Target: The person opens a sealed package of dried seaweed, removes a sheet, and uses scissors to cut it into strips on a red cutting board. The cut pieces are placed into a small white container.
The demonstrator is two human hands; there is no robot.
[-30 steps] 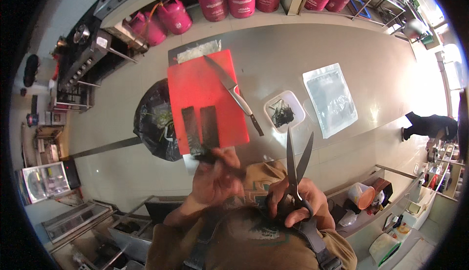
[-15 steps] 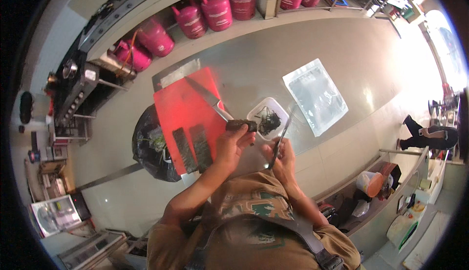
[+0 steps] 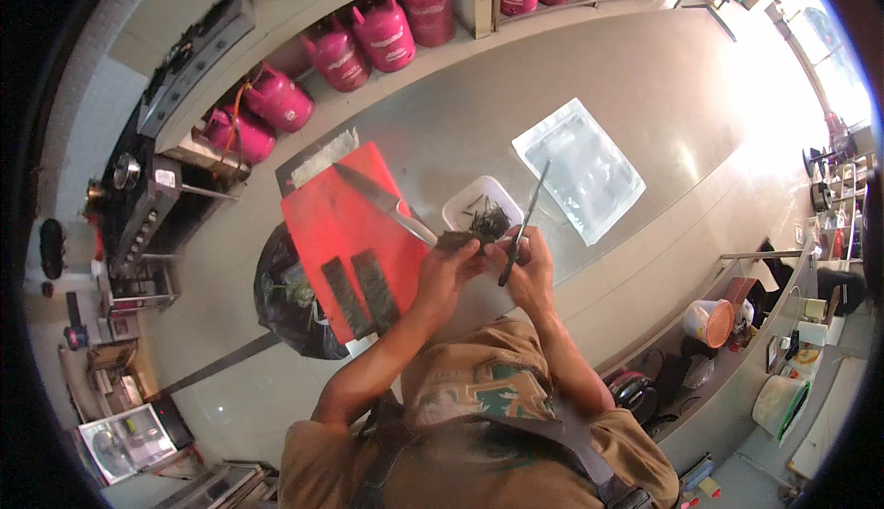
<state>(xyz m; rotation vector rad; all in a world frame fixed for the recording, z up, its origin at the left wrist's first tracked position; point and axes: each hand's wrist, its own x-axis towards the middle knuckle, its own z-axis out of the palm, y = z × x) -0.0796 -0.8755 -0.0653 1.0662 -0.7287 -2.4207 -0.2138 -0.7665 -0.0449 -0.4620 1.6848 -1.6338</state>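
Note:
My left hand (image 3: 446,274) is closed around a dark piece of nori (image 3: 458,240). My right hand (image 3: 528,272) meets it at the nori's right end, its fingers closed. A slim, dark-handled cutting tool (image 3: 526,219) crosses the right hand, its narrow end pointing away from me; seen edge-on, its exact kind is unclear. Just beyond my fingers, thin dark shreds (image 3: 489,221) lie in a white plastic tub (image 3: 458,207). To the left, two nori strips (image 3: 344,294) rest on a red cutting board (image 3: 318,224). A kitchen knife (image 3: 376,193) lies across the board, handle toward my left hand.
A clear flat plastic pouch (image 3: 589,178) lies on the steel table (image 3: 645,95), right of the tub. A black plastic bag (image 3: 276,311) with greens sits left of the board. Pink gas cylinders (image 3: 385,35) stand beyond the table; a white bucket (image 3: 707,322) is at lower right.
My hands have come together at the nori, the right one moving in and up. The shreds in the tub look more spread out. The whole view has shifted slightly.

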